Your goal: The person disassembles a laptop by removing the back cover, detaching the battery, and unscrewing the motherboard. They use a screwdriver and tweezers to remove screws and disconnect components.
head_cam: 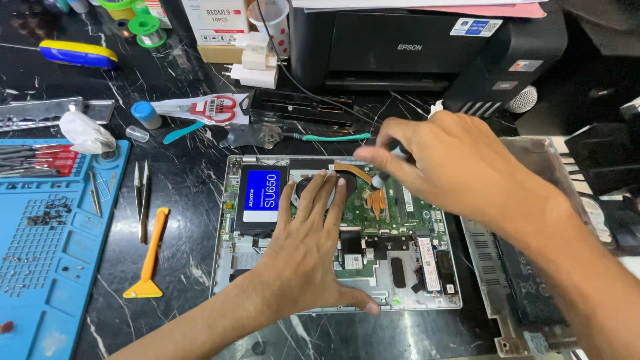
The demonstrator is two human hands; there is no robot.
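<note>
An opened laptop base (227,267) lies on the dark marble table, its green circuit board (407,213), copper heat pipe (353,171) and blue-labelled drive (261,197) exposed. My left hand (310,257) rests flat on the middle of the laptop, fingers spread over the fan area. Over the board's upper right, my right hand (447,167) grips a small tool with a white tip (377,180), likely a screwdriver, pointing down at the board near the heat pipe. Most of the tool is hidden by the fingers.
A blue work mat (40,267) with screws and red-handled tools lies at left. Tweezers (141,200) and an orange pry tool (152,257) sit beside it. The removed laptop bottom cover (520,293) rests at right. A black printer (427,47) stands behind.
</note>
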